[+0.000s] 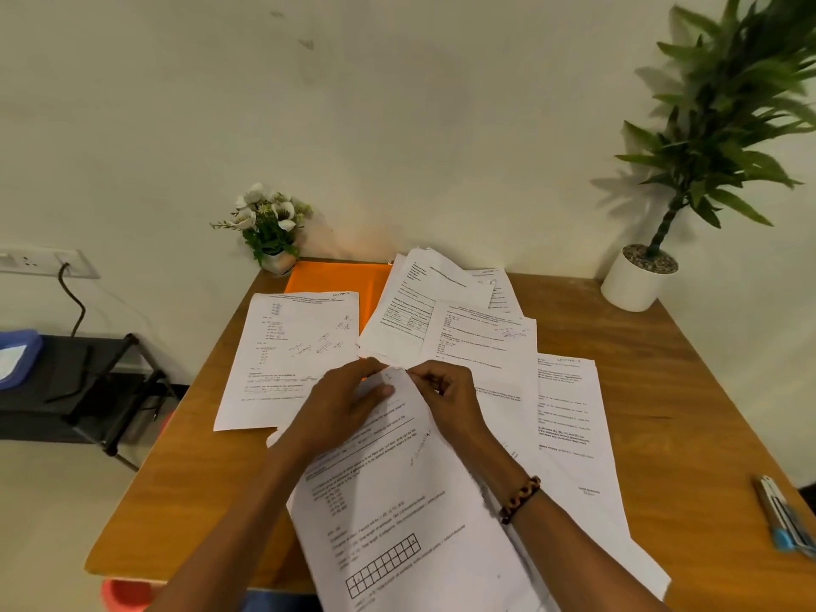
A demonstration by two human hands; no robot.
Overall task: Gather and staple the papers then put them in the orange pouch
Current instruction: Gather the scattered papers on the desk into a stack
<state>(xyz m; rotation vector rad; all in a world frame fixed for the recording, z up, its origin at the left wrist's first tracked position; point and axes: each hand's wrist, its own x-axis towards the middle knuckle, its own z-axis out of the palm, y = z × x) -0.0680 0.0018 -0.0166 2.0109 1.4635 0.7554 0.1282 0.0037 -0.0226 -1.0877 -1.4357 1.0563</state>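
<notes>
Printed white papers lie scattered over the wooden table [689, 390]. One sheet [291, 355] rests at the left, a loose heap [441, 311] sits at the back, and another sheet [569, 408] lies at the right. My left hand [344, 404] and my right hand [450, 399] both pinch the far top corner of a stack of papers [406, 514] slanting toward me. The orange pouch [340, 278] lies flat at the back of the table, partly covered by papers. A stapler [783, 516] lies at the right edge.
A small pot of white flowers [269, 227] stands at the back left corner, and a tall green plant in a white pot [640, 276] at the back right. A dark low rack [88, 382] with a blue tray stands to the left of the table.
</notes>
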